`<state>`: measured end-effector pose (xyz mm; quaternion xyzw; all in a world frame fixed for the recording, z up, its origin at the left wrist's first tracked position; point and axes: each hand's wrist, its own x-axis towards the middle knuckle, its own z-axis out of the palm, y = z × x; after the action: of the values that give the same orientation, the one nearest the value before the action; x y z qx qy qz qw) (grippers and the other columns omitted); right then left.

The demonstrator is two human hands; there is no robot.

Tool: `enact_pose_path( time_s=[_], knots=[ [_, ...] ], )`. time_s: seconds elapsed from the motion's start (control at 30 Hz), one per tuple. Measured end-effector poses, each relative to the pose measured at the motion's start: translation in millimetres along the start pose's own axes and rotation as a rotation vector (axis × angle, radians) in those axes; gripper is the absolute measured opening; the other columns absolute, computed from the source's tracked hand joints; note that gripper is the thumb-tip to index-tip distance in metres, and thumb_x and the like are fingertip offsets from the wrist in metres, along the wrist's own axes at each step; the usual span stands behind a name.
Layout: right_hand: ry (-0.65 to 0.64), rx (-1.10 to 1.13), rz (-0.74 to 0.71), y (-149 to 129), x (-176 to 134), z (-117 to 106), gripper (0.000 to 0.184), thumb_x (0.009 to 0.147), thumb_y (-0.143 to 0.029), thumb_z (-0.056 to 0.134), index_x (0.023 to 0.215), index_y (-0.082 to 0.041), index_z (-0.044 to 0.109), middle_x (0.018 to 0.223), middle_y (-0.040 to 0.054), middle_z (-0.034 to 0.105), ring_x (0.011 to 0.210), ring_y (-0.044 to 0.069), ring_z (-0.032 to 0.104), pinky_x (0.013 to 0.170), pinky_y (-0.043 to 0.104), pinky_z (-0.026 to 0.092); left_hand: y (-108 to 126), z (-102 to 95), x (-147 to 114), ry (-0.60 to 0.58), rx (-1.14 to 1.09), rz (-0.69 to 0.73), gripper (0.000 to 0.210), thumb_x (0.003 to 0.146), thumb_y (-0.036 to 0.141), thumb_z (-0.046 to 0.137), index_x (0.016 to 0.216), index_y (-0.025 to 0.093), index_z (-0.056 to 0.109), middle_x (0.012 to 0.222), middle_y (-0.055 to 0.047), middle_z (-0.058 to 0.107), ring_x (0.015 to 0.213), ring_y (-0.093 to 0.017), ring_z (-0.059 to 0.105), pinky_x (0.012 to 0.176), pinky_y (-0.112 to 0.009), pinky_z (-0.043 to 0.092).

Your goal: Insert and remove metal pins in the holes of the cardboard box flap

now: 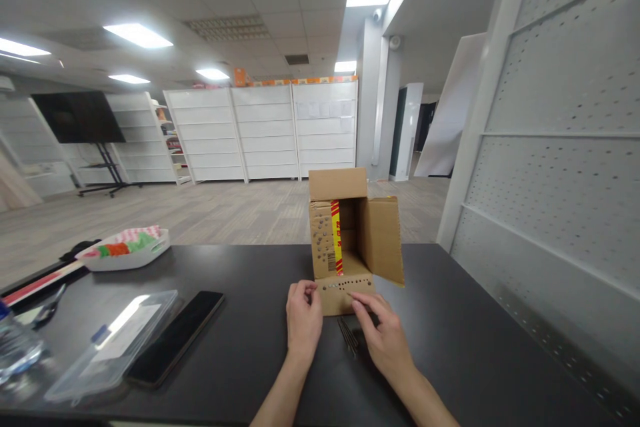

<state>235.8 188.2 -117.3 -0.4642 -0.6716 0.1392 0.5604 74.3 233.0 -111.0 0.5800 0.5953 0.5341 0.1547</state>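
An open cardboard box [320, 185] stands on the table, its lower front flap [333, 305] folded down toward me. Rows of small dark dots, holes or screw heads, run along that flap. My left hand [304, 317] is at the flap's left edge, fingers curled closed; whatever they hold is hidden. Over the flap's right part, my right hand [383, 327] pinches thumb and forefinger together at a small thin thing too small to name. Several thin dark metal rods, like long screws or nails, form a small pile [349, 337] just left of the right hand.
Left on the dark table [240, 360] lie a black phone [175, 339], a clear plastic case [115, 340], a water bottle [17, 347] and a white basket [135, 263] with coloured cloth. A white perforated panel [555, 213] rises along the right side.
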Motion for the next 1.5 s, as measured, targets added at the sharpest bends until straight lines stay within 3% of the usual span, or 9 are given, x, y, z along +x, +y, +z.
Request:
enact_pose_path(
  time_s=[0.27,0.5,0.67,0.87,1.27,1.5],
  knots=[
    [0.117,0.111,0.082,-4.3,22.3,12.3,0.029,0.094,-0.039,0.048,0.099,-0.020,0.069,0.097,0.0082,0.069,0.092,0.020,0.063,0.084,0.034,0.050,-0.1,1.0,0.2,-0.006,-0.014,-0.010,0.016,0.078,0.018,0.048,0.079,0.019,0.063,0.081,-0.004,0.057,0.073,-0.017,0.057,0.072,-0.031,0.047],
    [0.225,0.205,0.257,9.6,26.1,24.6,0.036,0.089,-0.050,0.053,0.095,-0.017,0.066,0.078,0.0054,0.069,0.064,0.017,0.063,0.062,0.029,0.052,0.1,1.2,0.0,0.003,-0.019,-0.009,0.016,0.077,0.017,0.047,0.078,0.019,0.063,0.080,-0.003,0.056,0.072,-0.017,0.057,0.071,-0.030,0.048],
    [0.235,0.359,0.306,12.2,21.0,28.4,0.037,0.087,-0.051,0.057,0.098,-0.016,0.064,0.085,0.0072,0.071,0.073,0.019,0.069,0.073,0.033,0.057,0.3,1.1,-0.4,0.002,-0.016,-0.012,0.017,0.078,0.017,0.047,0.079,0.019,0.064,0.081,-0.003,0.057,0.072,-0.016,0.057,0.072,-0.030,0.048],
    [0.186,0.371,0.256,9.4,19.9,30.0,0.034,0.088,-0.048,0.057,0.099,-0.018,0.066,0.094,0.0093,0.072,0.085,0.022,0.071,0.082,0.037,0.058,-0.1,1.6,-0.3,0.006,-0.038,-0.004,0.016,0.077,0.016,0.048,0.079,0.019,0.063,0.082,-0.004,0.058,0.075,-0.017,0.058,0.073,-0.031,0.049],
    [0.124,0.252,0.228,12.9,19.4,27.3,0.030,0.090,-0.044,0.054,0.100,-0.018,0.066,0.095,0.0082,0.072,0.089,0.021,0.068,0.084,0.035,0.054,1.8,0.8,-0.6,0.002,-0.012,-0.016,0.016,0.078,0.016,0.048,0.079,0.019,0.064,0.081,-0.003,0.057,0.074,-0.016,0.058,0.073,-0.029,0.048],
    [0.085,0.049,0.037,6.4,21.5,23.8,0.025,0.092,-0.037,0.052,0.098,-0.019,0.070,0.095,0.0076,0.070,0.090,0.020,0.064,0.082,0.034,0.050,2.3,0.0,-1.6,-0.011,0.023,-0.012,0.016,0.078,0.015,0.048,0.081,0.019,0.063,0.082,-0.003,0.057,0.076,-0.016,0.058,0.075,-0.029,0.047]
  ],
)
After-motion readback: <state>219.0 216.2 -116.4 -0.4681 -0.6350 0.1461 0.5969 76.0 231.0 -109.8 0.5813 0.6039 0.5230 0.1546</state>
